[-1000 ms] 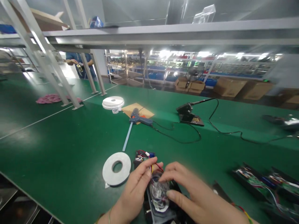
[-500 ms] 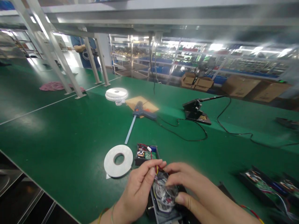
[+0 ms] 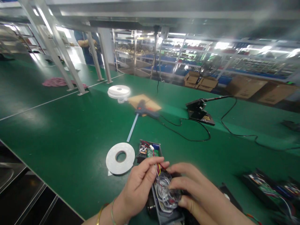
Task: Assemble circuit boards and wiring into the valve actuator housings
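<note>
My left hand (image 3: 138, 186) is closed, its thumb and fingers pinching red and yellow wires (image 3: 159, 168). My right hand (image 3: 199, 189) curls its fingertips around a clear, shiny bundle of coiled wires (image 3: 164, 192); whether a plastic bag wraps it I cannot tell. That bundle lies on a black housing (image 3: 161, 215) below both hands. Just beyond my left fingers stands an open black box (image 3: 139, 157) with a green circuit board, a white connector and thin wires inside. A white roll of tape (image 3: 110, 159) lies flat to the left of the box.
A glue gun (image 3: 148, 112) with a glue stick rests on a tan sheet (image 3: 153, 103). Behind it are more white rolls (image 3: 114, 90). A soldering iron stand (image 3: 199, 114) trails a cable rightward. More open black boxes (image 3: 260, 187) lie at right. A person (image 3: 87, 47) stands far back.
The view has shifted slightly, so the bench items appear a little higher and further right. Both hands keep their holds, with slight finger movement at the wire bundle.
</note>
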`<action>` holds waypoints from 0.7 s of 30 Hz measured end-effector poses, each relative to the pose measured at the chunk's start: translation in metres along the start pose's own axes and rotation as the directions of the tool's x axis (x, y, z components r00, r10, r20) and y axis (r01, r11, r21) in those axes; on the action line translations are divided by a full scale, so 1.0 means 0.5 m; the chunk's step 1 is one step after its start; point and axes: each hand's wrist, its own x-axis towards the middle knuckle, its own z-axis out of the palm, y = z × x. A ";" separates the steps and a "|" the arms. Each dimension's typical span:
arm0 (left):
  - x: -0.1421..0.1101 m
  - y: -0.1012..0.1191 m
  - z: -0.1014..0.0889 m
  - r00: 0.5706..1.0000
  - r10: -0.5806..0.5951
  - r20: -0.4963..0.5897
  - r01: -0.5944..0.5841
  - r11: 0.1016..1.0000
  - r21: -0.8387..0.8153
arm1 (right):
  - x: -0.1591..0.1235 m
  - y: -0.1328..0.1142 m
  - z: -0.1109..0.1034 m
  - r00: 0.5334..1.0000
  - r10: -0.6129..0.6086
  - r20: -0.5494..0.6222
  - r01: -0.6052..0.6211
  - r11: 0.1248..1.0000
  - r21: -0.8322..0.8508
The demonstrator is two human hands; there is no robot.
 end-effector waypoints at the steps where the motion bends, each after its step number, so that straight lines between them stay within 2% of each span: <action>1: 0.002 0.002 -0.004 1.000 -0.011 0.004 0.011 1.000 -0.022 | 0.000 0.000 0.000 1.000 -0.007 0.004 0.007 1.000 0.005; 6: 0.012 0.018 -0.025 0.996 -0.031 0.089 0.036 0.998 -0.056 | 0.005 -0.004 0.001 1.000 -0.011 -0.007 0.011 1.000 -0.008; 10: 0.025 0.048 -0.039 0.981 -0.036 0.188 -0.001 0.981 0.195 | 0.006 -0.004 0.000 0.999 -0.022 -0.023 0.021 1.000 -0.019; 13: 0.035 0.077 -0.049 0.958 0.024 0.285 -0.136 0.915 0.381 | 0.006 -0.005 -0.001 0.999 -0.036 -0.025 0.035 0.999 -0.037; 17: 0.043 0.107 -0.054 0.921 0.046 0.386 -0.259 0.814 0.520 | 0.007 -0.013 -0.003 0.999 -0.035 -0.020 0.034 0.998 -0.059; 19: 0.044 0.114 -0.051 0.914 0.023 0.405 -0.267 0.785 0.559 | 0.008 -0.015 -0.004 0.999 -0.028 -0.024 0.026 0.998 -0.064; 21: 0.045 0.115 -0.044 0.924 -0.008 0.382 -0.224 0.799 0.559 | 0.010 -0.014 -0.003 1.000 -0.011 -0.020 0.010 0.998 -0.064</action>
